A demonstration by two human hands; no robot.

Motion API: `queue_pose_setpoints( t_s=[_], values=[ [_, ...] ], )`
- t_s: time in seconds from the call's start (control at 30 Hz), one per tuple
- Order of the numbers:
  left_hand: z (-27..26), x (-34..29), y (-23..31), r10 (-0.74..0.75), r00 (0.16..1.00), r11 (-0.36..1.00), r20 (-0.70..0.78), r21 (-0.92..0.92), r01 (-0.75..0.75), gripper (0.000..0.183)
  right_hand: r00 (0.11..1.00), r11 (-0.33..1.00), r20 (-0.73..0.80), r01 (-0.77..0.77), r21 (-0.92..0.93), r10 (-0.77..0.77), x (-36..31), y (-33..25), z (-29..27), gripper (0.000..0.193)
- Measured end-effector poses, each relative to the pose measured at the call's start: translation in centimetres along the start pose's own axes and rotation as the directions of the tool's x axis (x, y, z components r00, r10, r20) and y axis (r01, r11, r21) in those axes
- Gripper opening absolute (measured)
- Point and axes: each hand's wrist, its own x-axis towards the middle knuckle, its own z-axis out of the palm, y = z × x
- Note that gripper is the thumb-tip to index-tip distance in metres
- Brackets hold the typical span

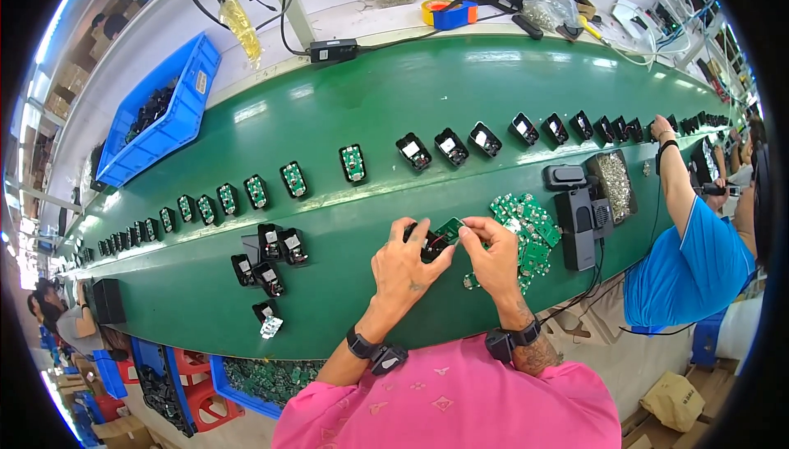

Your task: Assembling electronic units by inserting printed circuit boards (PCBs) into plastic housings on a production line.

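Near the middle of the green bench, my left hand is closed around a small black plastic housing, whose far end is covered by my fingers. Between the thumb and fingertips of my right hand is a small green circuit board, held at the housing's right side. Thin red wire shows between the two. Just right of my right hand lies a heap of loose green circuit boards. To the left of my hands stand several black housings, and another housing with a pale board sits nearer the front edge.
A long row of black housings crosses the bench, some with green boards, others without. A black device stand and a box of small metal parts stand right. Blue bins are left. A person in blue reaches in.
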Motion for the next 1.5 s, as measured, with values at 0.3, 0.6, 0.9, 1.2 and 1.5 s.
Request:
queue_pose_setpoints(
  t_s=[0.3, 0.6, 0.9, 1.2, 1.5],
  values=[
    [1.5, 0.3, -2.5, -0.23, 0.953, 0.664, 0.198, -0.684, 0.303, 0.069, 0.964, 0.925, 0.062, 0.228, 0.305, -0.258, -0.3, 0.6, 0.2, 0.016],
    [-0.2, 0.7, -1.6, -0.142, 0.854, 0.117, 0.5, -0.849, 0.516, 0.079, 0.949, 0.796, 0.309, -0.133, 0.59, -0.07, -0.7, 1.9, -1.0, 0.016],
    [-1.0, 0.5, -1.2, -0.062, 0.775, 0.046, 0.629, -0.773, 0.632, 0.057, 0.914, 0.911, 0.404, -0.134, 0.389, -0.038, 0.1, 0.5, -2.2, 0.016],
    [-1.2, 0.6, 0.4, -0.236, 0.881, 0.276, 0.41, -0.841, 0.466, 0.049, 0.961, 0.952, 0.188, 0.147, 0.268, -0.202, 0.4, 0.6, -0.6, 0.024],
    [0.2, 0.0, 1.2, -0.346, 0.938, 0.436, 0.024, -0.881, 0.183, 0.041, 0.994, 0.925, -0.014, 0.103, 0.365, -0.105, 0.1, 0.5, 1.9, 0.021]
  ],
)
